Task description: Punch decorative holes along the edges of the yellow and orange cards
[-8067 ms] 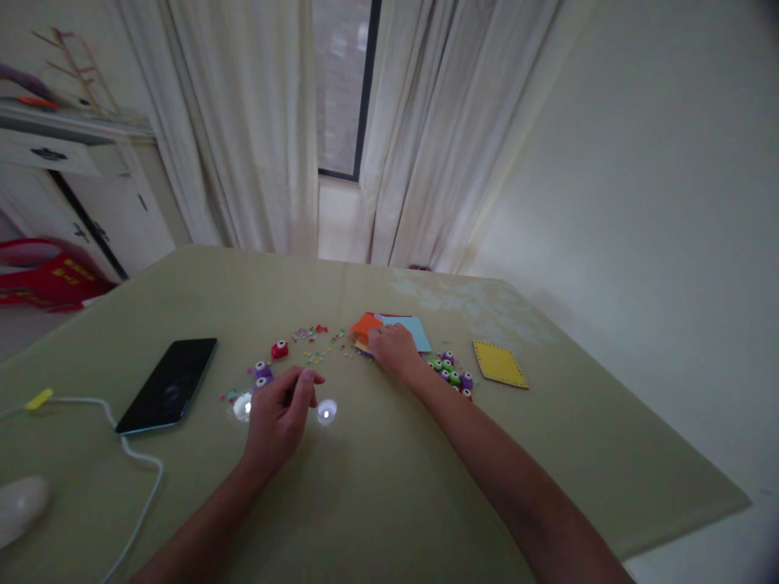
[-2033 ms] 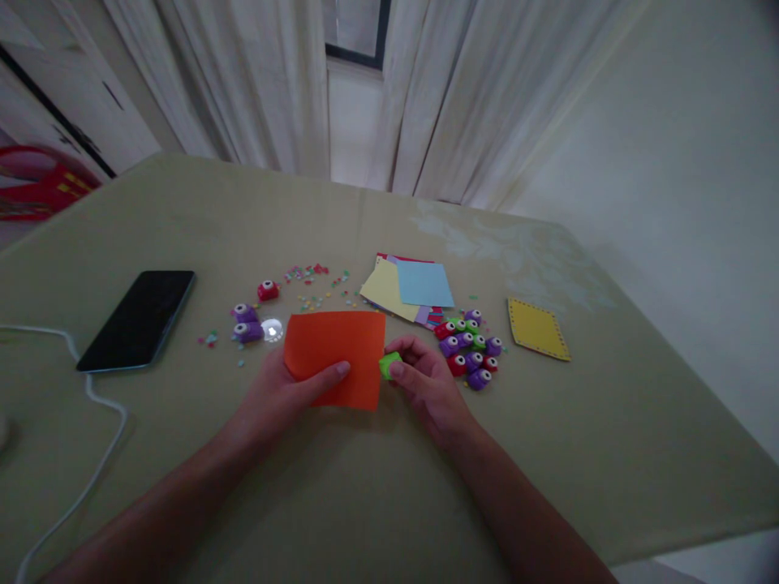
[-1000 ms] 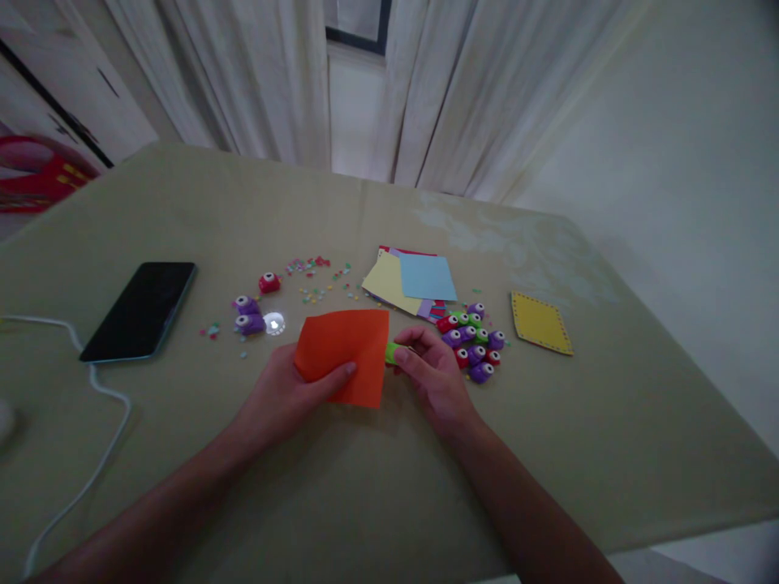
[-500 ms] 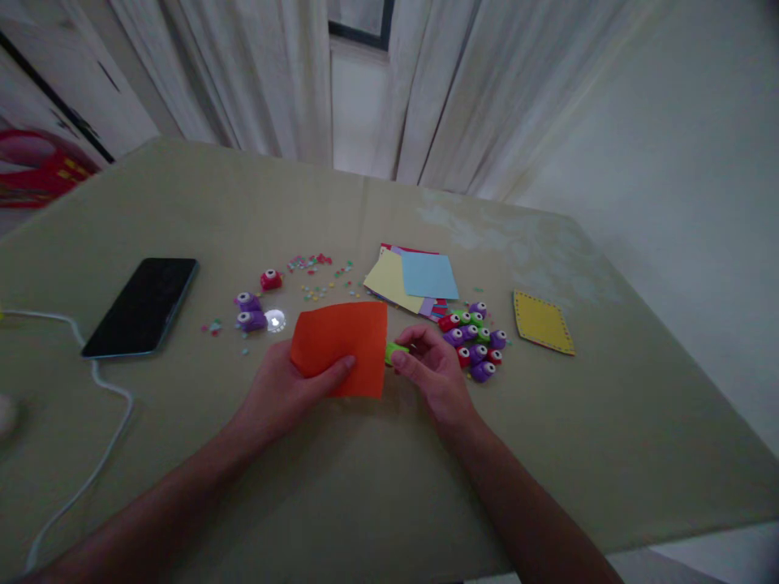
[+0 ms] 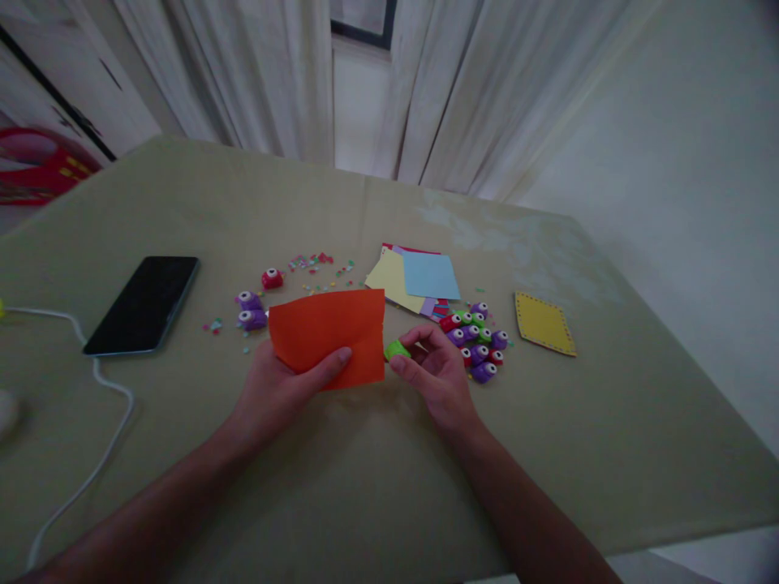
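An orange sheet of paper (image 5: pixel 332 332) is pinched in my left hand (image 5: pixel 292 381), thumb on top and fingers hidden underneath. At the sheet's right edge, my right hand (image 5: pixel 435 369) holds a small green craft punch (image 5: pixel 398 350) between thumb and fingers. The punch is at the edge or just beside it; I cannot tell whether it touches the paper. Just right of that hand sits a cluster of red, purple and green punches with eye shapes (image 5: pixel 479 354). Two purple punches (image 5: pixel 251 319) and a red one (image 5: pixel 272 279) stand left of the sheet.
Coloured paper sheets (image 5: pixel 431 276) are stacked behind my hands, with tiny paper cut-outs (image 5: pixel 310 261) scattered to their left. A yellow card with holes along its edges (image 5: pixel 544 324) lies at right. At left are a black tablet (image 5: pixel 146 304) and a white cable (image 5: pixel 109 388).
The orange sheet has shifted a little left and up, with its right edge tilted. The green punch shows more fully beside that edge, and its angle has turned.
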Available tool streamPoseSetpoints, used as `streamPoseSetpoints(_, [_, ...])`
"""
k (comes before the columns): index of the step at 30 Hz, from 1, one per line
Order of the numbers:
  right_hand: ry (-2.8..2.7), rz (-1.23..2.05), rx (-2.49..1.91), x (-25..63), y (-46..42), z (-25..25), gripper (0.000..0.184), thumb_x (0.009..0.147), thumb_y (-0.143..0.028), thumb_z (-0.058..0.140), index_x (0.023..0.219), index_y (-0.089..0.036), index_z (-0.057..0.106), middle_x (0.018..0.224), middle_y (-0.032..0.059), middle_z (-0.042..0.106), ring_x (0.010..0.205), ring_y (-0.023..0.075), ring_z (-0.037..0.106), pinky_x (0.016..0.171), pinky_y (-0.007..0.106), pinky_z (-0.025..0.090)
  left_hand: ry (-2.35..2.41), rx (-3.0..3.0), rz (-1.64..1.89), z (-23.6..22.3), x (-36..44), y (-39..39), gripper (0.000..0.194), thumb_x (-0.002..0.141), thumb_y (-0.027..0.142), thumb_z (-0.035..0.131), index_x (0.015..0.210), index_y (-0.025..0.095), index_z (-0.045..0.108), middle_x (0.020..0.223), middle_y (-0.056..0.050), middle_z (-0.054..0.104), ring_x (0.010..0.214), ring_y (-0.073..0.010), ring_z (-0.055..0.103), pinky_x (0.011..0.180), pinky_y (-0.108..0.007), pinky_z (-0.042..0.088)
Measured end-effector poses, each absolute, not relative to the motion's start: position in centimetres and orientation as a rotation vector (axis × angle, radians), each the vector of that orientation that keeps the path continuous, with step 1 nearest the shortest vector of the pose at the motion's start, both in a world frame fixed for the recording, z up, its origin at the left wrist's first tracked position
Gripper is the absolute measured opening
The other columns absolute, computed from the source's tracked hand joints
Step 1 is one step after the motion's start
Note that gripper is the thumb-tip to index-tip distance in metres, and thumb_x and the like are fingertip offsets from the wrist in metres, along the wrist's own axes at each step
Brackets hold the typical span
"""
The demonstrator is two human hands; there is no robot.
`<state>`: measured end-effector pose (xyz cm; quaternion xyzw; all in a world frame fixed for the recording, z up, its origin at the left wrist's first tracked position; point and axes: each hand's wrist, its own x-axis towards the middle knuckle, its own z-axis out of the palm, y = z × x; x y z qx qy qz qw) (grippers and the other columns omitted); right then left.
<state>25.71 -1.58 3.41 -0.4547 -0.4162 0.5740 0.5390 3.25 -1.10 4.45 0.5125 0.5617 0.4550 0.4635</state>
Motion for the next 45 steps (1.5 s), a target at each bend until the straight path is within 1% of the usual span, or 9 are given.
streamPoseSetpoints(6, [-0.981,1.388,-1.053,25.6,-1.6,3.5,0.042,0.071,-0.034,0.100,0.091,-0.024,0.065,0.086,-0.0028,0.065,0.079,0.0133,0.067,0.072,0.025,0.059,1.348,1.207,1.097,4.8,3.6,-1.1,0.049,0.079,0.049,0.092,0.118,0.022,0.080,0.119,-0.010,0.083,0.101,-0.0353,0.083,0.087,-0.049,0.072])
streamPoseSetpoints(11, [-0.970,1.370,-1.049,25.7,-1.6,3.4,0.040,0.071,-0.033,0.100,0.091,-0.024,0.066,0.086,-0.0027,0.065,0.079,0.0130,0.066,0.072,0.025,0.057,1.354,1.215,1.096,5.0,3.7,-1.1,0.048,0.079,0.049,0.091,0.116,0.021,0.080,0.117,-0.011,0.084,0.101,-0.0353,0.083,0.088,-0.048,0.072])
streamPoseSetpoints(17, [-0.995,1.387,-1.053,25.7,-1.6,3.5,0.041,0.071,-0.036,0.100,0.090,-0.024,0.065,0.086,-0.0022,0.067,0.080,0.0151,0.067,0.073,0.027,0.059,1.346,1.197,1.079,5.2,3.7,-1.1,0.045,0.079,0.047,0.091,0.114,0.020,0.081,0.115,-0.010,0.084,0.098,-0.0331,0.083,0.086,-0.045,0.072])
streamPoseSetpoints(22, [-1.010,1.399,-1.058,25.8,-1.6,3.6,0.040,0.072,-0.038,0.099,0.090,-0.024,0.067,0.086,-0.0017,0.068,0.080,0.0149,0.067,0.072,0.026,0.058,1.357,1.202,1.096,5.1,3.7,-1.1,0.047,0.077,0.047,0.092,0.114,0.021,0.081,0.116,-0.010,0.084,0.099,-0.0338,0.083,0.085,-0.044,0.072])
streamPoseSetpoints(27, [-1.043,1.431,-1.061,25.9,-1.7,3.5,0.040,0.072,-0.040,0.100,0.091,-0.024,0.069,0.087,-0.0008,0.069,0.080,0.0148,0.067,0.071,0.026,0.057,1.367,1.216,1.082,5.1,3.7,-1.1,0.042,0.079,0.049,0.091,0.110,0.021,0.082,0.114,-0.010,0.085,0.097,-0.0337,0.083,0.085,-0.046,0.072])
streamPoseSetpoints(32, [-1.082,1.471,-1.091,25.7,-1.8,3.7,0.040,0.073,-0.043,0.099,0.095,-0.024,0.072,0.087,0.0001,0.070,0.079,0.0153,0.066,0.071,0.027,0.056,1.346,1.230,1.069,4.9,3.5,-1.1,0.042,0.081,0.050,0.090,0.110,0.022,0.082,0.115,-0.009,0.085,0.097,-0.0336,0.082,0.086,-0.047,0.071])
streamPoseSetpoints(37, [-1.056,1.507,-1.123,25.6,-1.7,3.8,0.046,0.068,-0.043,0.101,0.098,-0.024,0.072,0.094,0.0018,0.072,0.086,0.0180,0.069,0.077,0.030,0.060,1.354,1.256,1.078,4.6,3.6,-1.2,0.044,0.081,0.052,0.089,0.113,0.022,0.081,0.117,-0.009,0.084,0.099,-0.0339,0.082,0.087,-0.047,0.071])
streamPoseSetpoints(40, [-1.032,1.535,-1.160,25.6,-1.6,3.5,0.051,0.067,-0.043,0.102,0.101,-0.023,0.071,0.097,0.0020,0.073,0.084,0.0168,0.070,0.076,0.030,0.060,1.365,1.278,1.062,4.3,3.6,-1.1,0.043,0.082,0.052,0.088,0.112,0.022,0.081,0.116,-0.008,0.084,0.100,-0.0336,0.082,0.087,-0.046,0.071])
streamPoseSetpoints(45, [-1.024,1.566,-1.264,25.7,-1.5,3.1,0.066,0.068,-0.046,0.101,0.118,-0.024,0.065,0.087,-0.0025,0.070,0.074,0.0134,0.068,0.069,0.026,0.055,1.364,1.288,0.982,3.4,3.6,-0.7,0.042,0.085,0.053,0.085,0.114,0.023,0.080,0.116,-0.007,0.084,0.101,-0.0333,0.081,0.088,-0.046,0.069])
